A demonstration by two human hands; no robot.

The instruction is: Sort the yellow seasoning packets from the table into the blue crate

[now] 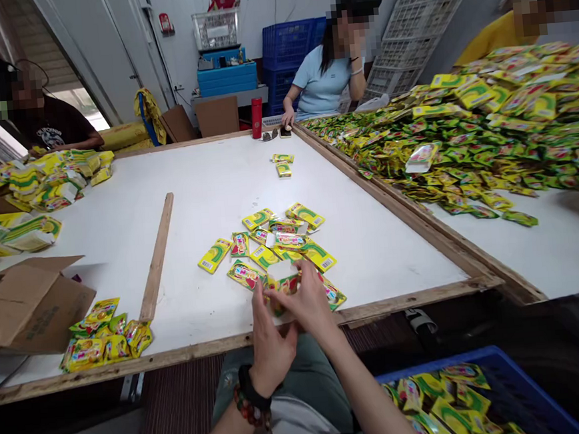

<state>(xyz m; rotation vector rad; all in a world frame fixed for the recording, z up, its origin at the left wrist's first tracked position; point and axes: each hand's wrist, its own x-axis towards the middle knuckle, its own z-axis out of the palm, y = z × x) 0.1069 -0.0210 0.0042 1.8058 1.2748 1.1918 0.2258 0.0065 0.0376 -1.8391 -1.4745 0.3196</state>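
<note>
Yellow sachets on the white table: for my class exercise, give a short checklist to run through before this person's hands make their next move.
1. The left hand and right hand are both at the loose yellow sachets: ok.
2. A sachet is firmly held in either hand: cannot tell, the fingers hide it.
3. The loose yellow sachets lie apart, without overlapping: not ok, several overlap.
4. The wooden strip lies apart from the loose yellow sachets: ok.
5. The blue crate is in view at the lower right, with sachets inside: ok.
</note>
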